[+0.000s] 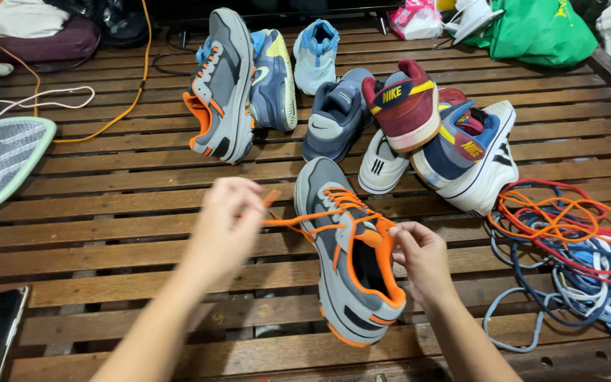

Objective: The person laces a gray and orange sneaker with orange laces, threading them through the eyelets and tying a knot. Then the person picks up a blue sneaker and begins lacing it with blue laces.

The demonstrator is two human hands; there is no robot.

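- Left hand [224, 221] pinches the end of an orange shoelace [288, 221], drawn taut to the left.
- Right hand [419, 251] grips the orange collar of a grey sneaker [348, 247] lying on the slatted wooden floor [129, 212].
- Beyond it, a matching grey sneaker [222, 85] among other shoes.
- On the right, a heap of loose laces [574, 240].

Left hand [224, 223] pinching orange lace [288, 221], right hand [419, 255] on grey sneaker [348, 269].

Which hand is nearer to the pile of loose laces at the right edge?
Right. The right hand sits at the collar of the grey-and-orange shoe, just left of the lace pile. The left hand pulls the orange lace on the shoe's far side.
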